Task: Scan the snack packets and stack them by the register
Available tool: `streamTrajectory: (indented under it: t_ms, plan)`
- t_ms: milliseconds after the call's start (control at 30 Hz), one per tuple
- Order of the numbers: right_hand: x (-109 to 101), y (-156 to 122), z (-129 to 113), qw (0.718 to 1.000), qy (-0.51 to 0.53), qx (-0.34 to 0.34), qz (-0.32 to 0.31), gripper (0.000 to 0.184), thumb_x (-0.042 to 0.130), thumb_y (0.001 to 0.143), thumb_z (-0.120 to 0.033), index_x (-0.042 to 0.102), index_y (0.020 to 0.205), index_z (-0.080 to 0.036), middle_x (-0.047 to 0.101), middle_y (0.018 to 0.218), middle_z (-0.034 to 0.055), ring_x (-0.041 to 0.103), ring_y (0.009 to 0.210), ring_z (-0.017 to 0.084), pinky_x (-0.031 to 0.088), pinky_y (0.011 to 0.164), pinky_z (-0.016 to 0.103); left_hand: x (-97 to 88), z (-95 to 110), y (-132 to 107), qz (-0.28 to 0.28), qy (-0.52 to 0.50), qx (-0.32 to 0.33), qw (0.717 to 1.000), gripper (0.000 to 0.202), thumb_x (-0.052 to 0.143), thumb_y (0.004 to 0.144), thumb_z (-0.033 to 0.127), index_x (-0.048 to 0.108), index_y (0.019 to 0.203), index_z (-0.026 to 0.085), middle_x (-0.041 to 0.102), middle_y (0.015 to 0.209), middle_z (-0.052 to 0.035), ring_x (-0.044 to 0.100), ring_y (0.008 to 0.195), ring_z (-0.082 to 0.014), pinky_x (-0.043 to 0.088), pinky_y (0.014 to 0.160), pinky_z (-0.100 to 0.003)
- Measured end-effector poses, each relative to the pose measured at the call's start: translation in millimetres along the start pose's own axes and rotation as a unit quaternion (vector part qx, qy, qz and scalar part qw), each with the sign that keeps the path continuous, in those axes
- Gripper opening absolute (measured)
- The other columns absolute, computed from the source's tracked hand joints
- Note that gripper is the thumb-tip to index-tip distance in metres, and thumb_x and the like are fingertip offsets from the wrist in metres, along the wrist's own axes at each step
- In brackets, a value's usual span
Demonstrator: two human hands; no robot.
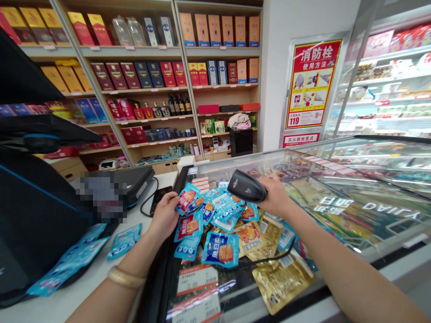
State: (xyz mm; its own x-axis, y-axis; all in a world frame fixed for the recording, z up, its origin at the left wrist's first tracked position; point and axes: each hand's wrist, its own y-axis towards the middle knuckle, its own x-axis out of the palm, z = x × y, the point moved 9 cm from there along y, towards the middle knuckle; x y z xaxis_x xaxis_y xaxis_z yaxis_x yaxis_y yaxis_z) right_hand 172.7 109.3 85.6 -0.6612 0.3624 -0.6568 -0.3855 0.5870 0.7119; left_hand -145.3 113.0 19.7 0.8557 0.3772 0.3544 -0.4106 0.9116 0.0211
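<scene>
1. Nearest: shiny gold packet lying on the glass freezer top.
2. Just beyond: blue packets, glossy, with food pictures, heaped loosely on the same glass.
3. Left hand: narrow, fingertips pinching a blue-and-red packet at the heap's left edge.
4. Right hand: wrapped around a black scanner above the heap.

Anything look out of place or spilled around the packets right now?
I see no spill or obvious tear. One blue packet looks stray: it lies on the white counter, apart from the jumbled heap on the glass-topped case. That may be deliberate sorting, though.
</scene>
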Motion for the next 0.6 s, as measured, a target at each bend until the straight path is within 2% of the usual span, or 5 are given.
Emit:
streamTrajectory:
  t_ms: [167,300,400,500,600]
  plan:
    - [-1.9,-0.9,21.8,0.998,-0.042,0.046,0.013,0.013,0.059,0.071,-0.030,0.063,0.079,-0.020,0.068,0.070,0.0020,0.061,0.070,0.020,0.031,0.075,0.032,5.3,-10.2,1.3,-0.051,0.111,0.004,0.993,0.029,0.076,0.057,0.024,0.067,0.083,0.015,0.070,0.074,-0.0034,0.064,0.069,-0.0149,0.051,0.066,-0.026]
    - [-1.2,-2.2,27.4,0.996,-0.065,0.053,0.015,0.016,0.059,0.070,-0.028,0.065,0.083,-0.020,0.070,0.073,0.0034,0.062,0.072,0.022,0.032,0.075,0.032,12.1,-11.4,4.4,-0.115,0.281,0.057,0.951,0.038,0.072,0.060,0.035,0.072,0.093,0.016,0.074,0.095,-0.0090,0.067,0.092,-0.0240,0.052,0.086,-0.036]
    - [0.5,-2.7,29.6,0.996,-0.069,0.055,0.009,0.019,0.058,0.070,-0.027,0.066,0.085,-0.021,0.070,0.075,0.0034,0.063,0.073,0.022,0.033,0.076,0.032,14.1,2.2,7.1,-0.117,0.428,0.146,0.884,0.039,0.062,0.066,0.036,0.071,0.099,0.017,0.072,0.106,-0.0101,0.066,0.098,-0.0254,0.052,0.089,-0.038]
    - [1.9,-2.9,30.2,0.996,-0.069,0.056,0.002,0.017,0.058,0.071,-0.028,0.066,0.085,-0.021,0.070,0.074,0.0030,0.063,0.072,0.021,0.033,0.077,0.033,7.8,23.9,8.2,-0.092,0.590,0.211,0.774,0.047,0.057,0.067,0.032,0.068,0.110,0.017,0.066,0.118,-0.0124,0.064,0.103,-0.0259,0.049,0.093,-0.038]
    - [2.8,-2.8,29.3,0.996,-0.068,0.055,-0.004,0.016,0.058,0.071,-0.029,0.065,0.084,-0.021,0.071,0.076,0.0027,0.062,0.072,0.021,0.032,0.077,0.033,-29.5,42.9,19.2,-0.033,0.722,0.147,0.675,0.054,0.061,0.063,0.036,0.065,0.114,0.017,0.067,0.113,-0.0167,0.065,0.100,-0.0329,0.050,0.087,-0.044]
